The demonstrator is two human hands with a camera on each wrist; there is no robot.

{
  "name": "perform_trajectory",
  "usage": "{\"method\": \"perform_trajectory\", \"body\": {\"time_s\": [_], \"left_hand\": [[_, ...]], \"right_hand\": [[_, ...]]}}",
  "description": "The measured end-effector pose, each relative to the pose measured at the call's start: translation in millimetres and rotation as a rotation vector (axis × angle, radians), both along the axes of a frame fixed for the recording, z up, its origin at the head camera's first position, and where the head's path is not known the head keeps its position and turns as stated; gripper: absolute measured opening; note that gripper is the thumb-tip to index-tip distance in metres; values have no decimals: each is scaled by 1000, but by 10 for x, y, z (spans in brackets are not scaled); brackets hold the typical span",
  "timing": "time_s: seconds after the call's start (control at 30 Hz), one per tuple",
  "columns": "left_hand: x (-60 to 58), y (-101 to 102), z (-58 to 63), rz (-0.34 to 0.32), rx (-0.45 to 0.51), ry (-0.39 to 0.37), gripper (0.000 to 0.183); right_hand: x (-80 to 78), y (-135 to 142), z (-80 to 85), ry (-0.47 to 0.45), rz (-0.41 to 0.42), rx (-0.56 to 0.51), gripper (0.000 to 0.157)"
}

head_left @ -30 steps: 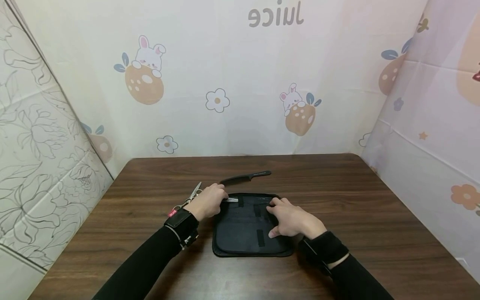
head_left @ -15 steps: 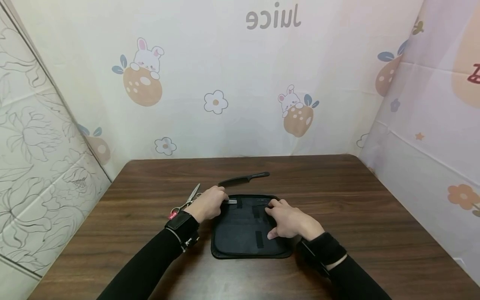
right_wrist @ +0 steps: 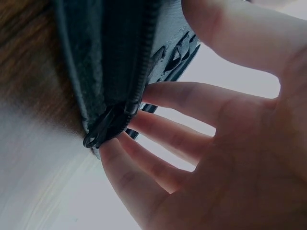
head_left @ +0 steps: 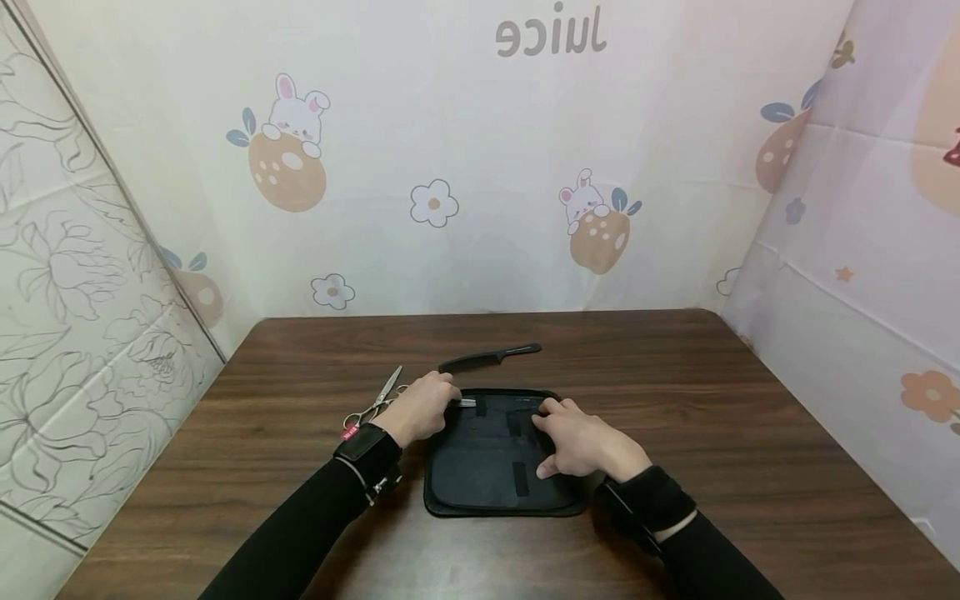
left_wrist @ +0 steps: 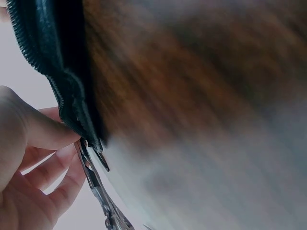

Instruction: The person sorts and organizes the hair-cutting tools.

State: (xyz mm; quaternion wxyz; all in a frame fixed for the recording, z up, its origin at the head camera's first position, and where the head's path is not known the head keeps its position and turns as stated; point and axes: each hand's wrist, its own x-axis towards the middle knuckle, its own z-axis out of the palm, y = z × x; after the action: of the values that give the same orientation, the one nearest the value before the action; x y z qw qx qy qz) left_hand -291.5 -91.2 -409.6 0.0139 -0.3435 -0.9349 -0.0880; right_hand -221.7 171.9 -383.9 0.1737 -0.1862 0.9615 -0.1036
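A flat black zip case lies on the wooden table with elastic loops on its upper face. My left hand is at its far left corner, pinching thinning scissors whose short toothed metal blade shows past the fingers over the case. In the left wrist view, the thumb comes right up to the zipper edge, close to metal scissors parts. My right hand rests at the case's right side. Its fairly straight fingers touch the zipper edge near a pull tab, the thumb spread apart.
Another pair of scissors with a red tag lies just left of the left hand. Beyond the case, a black comb lies on the table. A patterned curtain hangs behind the table's far edge.
Both hands keep nearly the same places. The left hand has barely moved at the case's far left corner; the view shifts slightly with the head.
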Motion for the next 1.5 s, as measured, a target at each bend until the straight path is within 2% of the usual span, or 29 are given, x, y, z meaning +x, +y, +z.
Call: {"method": "perform_trajectory", "body": {"time_s": [0.63, 0.93, 1.17, 1.5], "left_hand": [[-18, 61, -10, -29, -8, 41, 31], [6, 107, 5, -23, -8, -5, 31], [-6, 138, 2, 13, -14, -24, 29], [4, 175, 36, 30, -11, -55, 28]], "right_hand": [[-9, -10, -3, 4, -2, -6, 73], [1, 9, -11, 6, -8, -8, 73], [-2, -5, -24, 14, -4, -9, 73], [-3, -3, -11, 9, -5, -14, 73]]}}
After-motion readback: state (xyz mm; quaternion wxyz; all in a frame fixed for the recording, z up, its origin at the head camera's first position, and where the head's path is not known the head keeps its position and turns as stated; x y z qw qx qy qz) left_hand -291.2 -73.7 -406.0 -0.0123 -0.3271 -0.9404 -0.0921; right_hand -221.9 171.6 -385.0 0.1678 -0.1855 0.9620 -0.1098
